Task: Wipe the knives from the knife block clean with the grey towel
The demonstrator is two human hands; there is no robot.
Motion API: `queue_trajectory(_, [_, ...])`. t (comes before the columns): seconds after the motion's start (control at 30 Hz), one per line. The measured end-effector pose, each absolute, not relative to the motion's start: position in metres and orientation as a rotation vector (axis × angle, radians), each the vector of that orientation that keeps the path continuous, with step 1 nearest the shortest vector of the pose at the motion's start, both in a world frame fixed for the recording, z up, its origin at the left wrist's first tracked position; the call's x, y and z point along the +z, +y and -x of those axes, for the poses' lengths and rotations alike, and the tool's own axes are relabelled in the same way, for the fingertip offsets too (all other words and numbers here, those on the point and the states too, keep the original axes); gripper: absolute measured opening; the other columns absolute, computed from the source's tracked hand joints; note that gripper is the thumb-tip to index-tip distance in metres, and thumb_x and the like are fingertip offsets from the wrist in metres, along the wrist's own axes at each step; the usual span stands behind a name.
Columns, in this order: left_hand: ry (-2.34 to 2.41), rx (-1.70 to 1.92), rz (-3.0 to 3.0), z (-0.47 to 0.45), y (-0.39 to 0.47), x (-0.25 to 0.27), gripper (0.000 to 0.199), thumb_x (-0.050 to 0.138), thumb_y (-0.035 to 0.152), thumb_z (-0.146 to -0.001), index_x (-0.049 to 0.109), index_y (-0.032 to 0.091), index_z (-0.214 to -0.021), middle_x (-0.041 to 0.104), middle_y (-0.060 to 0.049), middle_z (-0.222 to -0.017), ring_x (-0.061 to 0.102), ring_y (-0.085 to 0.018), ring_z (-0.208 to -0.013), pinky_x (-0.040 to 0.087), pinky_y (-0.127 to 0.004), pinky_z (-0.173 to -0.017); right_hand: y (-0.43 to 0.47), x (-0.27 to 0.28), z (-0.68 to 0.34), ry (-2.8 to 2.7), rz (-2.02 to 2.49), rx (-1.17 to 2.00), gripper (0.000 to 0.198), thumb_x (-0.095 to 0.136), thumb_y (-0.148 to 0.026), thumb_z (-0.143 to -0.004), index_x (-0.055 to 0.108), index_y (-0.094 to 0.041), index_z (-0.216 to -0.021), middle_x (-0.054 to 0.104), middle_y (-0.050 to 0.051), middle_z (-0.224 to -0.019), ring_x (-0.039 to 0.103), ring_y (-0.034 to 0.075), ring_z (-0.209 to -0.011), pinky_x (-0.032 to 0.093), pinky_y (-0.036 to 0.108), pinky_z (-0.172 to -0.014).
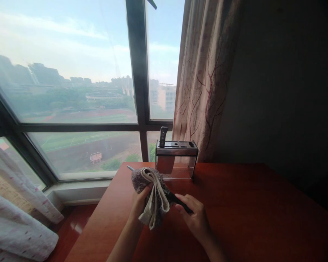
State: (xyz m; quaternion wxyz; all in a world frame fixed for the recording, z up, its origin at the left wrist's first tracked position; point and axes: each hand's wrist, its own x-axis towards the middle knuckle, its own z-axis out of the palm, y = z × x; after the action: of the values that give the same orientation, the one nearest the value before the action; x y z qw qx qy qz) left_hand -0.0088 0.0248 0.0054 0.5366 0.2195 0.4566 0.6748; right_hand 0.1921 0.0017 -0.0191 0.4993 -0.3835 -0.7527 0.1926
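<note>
My left hand [141, 200] is closed on a folded grey-and-white cloth [155, 196], thumb on top. The cloth is wrapped around a black-handled metal tool [183, 204]; its narrow metal tip [130, 168] sticks out at the upper left, and the rest of the metal is hidden. My right hand [194, 216] grips the black handle. Just beyond the cloth stands a clear-sided knife block [177, 150] with a dark slotted top. One knife [163, 136] stands in its left slot, with the black riveted handle upward.
The reddish-brown wooden table [235, 203] spreads beneath my hands, its left edge slanting toward me. Behind it are a large window [71, 102] and a patterned curtain [205, 80]. Another curtain [16, 207] hangs at the lower left, beside the floor.
</note>
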Motion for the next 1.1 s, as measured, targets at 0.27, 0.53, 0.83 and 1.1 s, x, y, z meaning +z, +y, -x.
queue_trajectory(0.27, [0.98,1.667,-0.464,0.02,0.026,0.018,0.034,0.081,0.03,-0.055,0.066,0.015,-0.082,0.07,0.0,-0.062,0.069,-0.022,-0.062,0.055,-0.028,-0.059,0.002,-0.012,-0.199,-1.603,0.994,0.583,0.023,0.06,-0.039,-0.085,0.071,-0.024,-0.098,0.074,0.006,-0.092,0.07,0.022,-0.084,0.056,0.027,-0.073])
queue_trajectory(0.53, [0.895,1.295,-0.415,0.01,0.013,0.019,0.036,0.082,0.034,-0.054,0.069,0.013,-0.08,0.072,-0.009,-0.066,0.071,-0.031,-0.071,0.058,-0.038,-0.063,0.006,-0.014,-0.2,-1.478,1.041,0.739,0.026,0.059,-0.042,-0.085,0.073,-0.021,-0.09,0.075,0.005,-0.085,0.071,0.024,-0.08,0.057,0.029,-0.071])
queue_trajectory(0.83, [0.899,1.363,-0.465,-0.005,0.015,0.009,0.045,0.084,0.032,-0.051,0.067,0.014,-0.088,0.07,-0.004,-0.062,0.067,-0.023,-0.054,0.054,-0.032,-0.055,0.0,-0.018,-0.185,-1.61,0.971,0.708,0.026,0.057,-0.04,-0.086,0.071,-0.02,-0.095,0.075,0.006,-0.088,0.071,0.022,-0.08,0.057,0.025,-0.068])
queue_trajectory(1.1, [0.947,1.428,-0.455,-0.01,0.016,0.005,0.03,0.08,0.033,-0.057,0.064,0.013,-0.073,0.066,-0.002,-0.059,0.061,-0.016,-0.047,0.05,-0.027,-0.05,-0.006,-0.024,-0.182,-1.875,0.929,0.286,0.025,0.056,-0.032,-0.09,0.067,-0.022,-0.11,0.071,0.005,-0.08,0.067,0.017,-0.068,0.052,0.025,-0.064])
